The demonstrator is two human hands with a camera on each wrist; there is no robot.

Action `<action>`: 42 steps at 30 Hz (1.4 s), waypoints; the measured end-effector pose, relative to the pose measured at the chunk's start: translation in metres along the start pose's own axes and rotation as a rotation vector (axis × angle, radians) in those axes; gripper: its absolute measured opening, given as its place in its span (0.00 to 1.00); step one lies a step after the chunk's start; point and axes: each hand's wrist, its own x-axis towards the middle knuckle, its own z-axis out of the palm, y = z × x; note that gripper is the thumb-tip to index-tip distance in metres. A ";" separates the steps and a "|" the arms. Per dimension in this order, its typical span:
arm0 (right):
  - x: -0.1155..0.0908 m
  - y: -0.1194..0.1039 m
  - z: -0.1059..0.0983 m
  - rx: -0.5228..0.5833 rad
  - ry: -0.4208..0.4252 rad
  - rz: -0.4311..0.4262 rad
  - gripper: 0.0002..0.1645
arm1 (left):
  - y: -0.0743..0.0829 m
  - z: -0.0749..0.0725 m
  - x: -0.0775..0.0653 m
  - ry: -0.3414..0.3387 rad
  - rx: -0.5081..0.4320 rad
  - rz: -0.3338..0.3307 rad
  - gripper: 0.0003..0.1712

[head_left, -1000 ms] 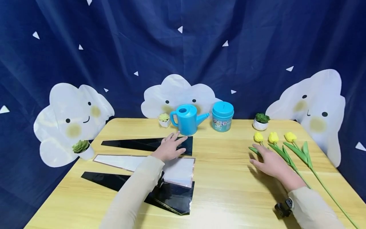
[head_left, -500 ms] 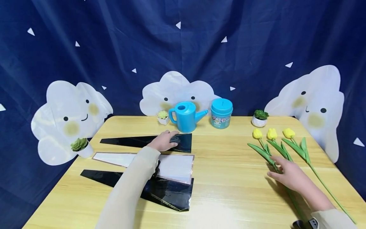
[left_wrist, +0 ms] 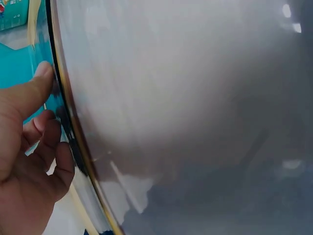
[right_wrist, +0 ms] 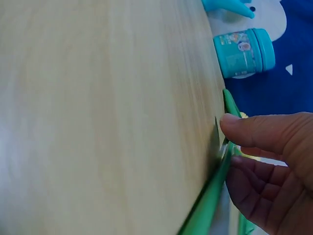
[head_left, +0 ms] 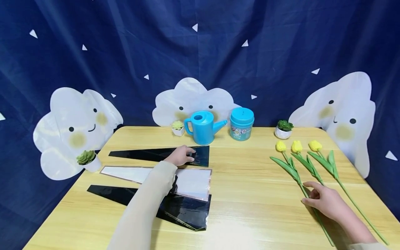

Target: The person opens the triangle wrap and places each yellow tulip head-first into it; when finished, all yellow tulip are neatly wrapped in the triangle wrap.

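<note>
On the right of the table, my right hand (head_left: 329, 203) has its thumb and fingers bent around the stem of the leftmost yellow artificial tulip (head_left: 292, 170). In the right wrist view its green stem (right_wrist: 205, 205) runs between thumb and fingers. My left hand (head_left: 179, 156) rests at the right part of the rear black wrapping sheet (head_left: 143, 153). Its fingers are bent, and the left wrist view shows thumb and fingers (left_wrist: 63, 171) apart beside a glossy sheet's dark edge. A white sheet (head_left: 193, 180) and a front black sheet (head_left: 187, 211) lie under the left forearm.
Two more yellow tulips (head_left: 315, 146) lie right of the held one. Along the back stand a blue watering can (head_left: 203, 128), a blue tub (head_left: 242, 124) and small potted succulents (head_left: 283, 130). Another succulent (head_left: 90, 160) sits at the left edge of the wooden table (head_left: 247, 208).
My right hand has drawn back from near the blossoms to lower on the leftmost tulip's stem, its fingers closing around it. My left hand's fingers have bent more on the rear black sheet.
</note>
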 end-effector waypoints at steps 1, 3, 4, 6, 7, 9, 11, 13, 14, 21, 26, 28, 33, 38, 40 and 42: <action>-0.001 0.000 0.001 0.010 -0.002 0.009 0.32 | 0.000 0.002 0.001 0.007 -0.034 -0.008 0.21; -0.001 0.002 0.002 0.035 -0.011 0.025 0.31 | -0.001 0.005 0.001 0.020 -0.117 -0.035 0.21; -0.002 0.002 0.003 0.052 -0.019 0.037 0.31 | -0.002 0.006 0.001 0.025 -0.154 -0.046 0.20; -0.002 0.002 0.003 0.093 -0.041 0.067 0.32 | -0.003 0.007 0.000 0.033 -0.198 -0.057 0.20; -0.002 0.001 0.004 0.112 -0.052 0.081 0.32 | -0.004 0.008 0.000 0.040 -0.213 -0.057 0.20; -0.003 0.001 0.005 0.151 -0.071 0.108 0.33 | -0.006 0.008 0.000 0.050 -0.220 -0.048 0.19; -0.003 0.000 0.005 0.182 -0.081 0.122 0.34 | -0.008 0.008 0.000 0.067 -0.214 -0.033 0.19; -0.003 0.000 0.006 0.193 -0.080 0.125 0.33 | -0.010 0.008 -0.001 0.085 -0.231 -0.040 0.18; -0.003 -0.001 0.006 0.198 -0.079 0.125 0.33 | -0.011 0.008 -0.001 0.092 -0.249 -0.053 0.17; -0.001 0.000 0.008 0.211 -0.077 0.131 0.32 | -0.012 0.008 -0.005 0.109 -0.319 -0.107 0.16; -0.002 0.001 0.009 0.235 -0.073 0.136 0.33 | -0.010 0.010 -0.005 0.135 -0.346 -0.123 0.15; -0.003 0.002 0.010 0.251 -0.066 0.134 0.32 | -0.010 0.012 -0.005 0.153 -0.355 -0.128 0.14; -0.004 0.003 0.012 0.275 -0.058 0.125 0.32 | -0.011 0.014 -0.006 0.181 -0.373 -0.141 0.12; -0.005 0.004 0.012 0.290 -0.076 0.143 0.32 | -0.012 0.015 -0.006 0.170 -0.374 -0.122 0.15; -0.005 0.005 0.012 0.291 -0.075 0.143 0.32 | -0.012 0.014 -0.006 0.174 -0.364 -0.098 0.15; -0.005 0.005 0.013 0.291 -0.065 0.145 0.32 | -0.013 0.013 -0.006 0.185 -0.354 -0.079 0.15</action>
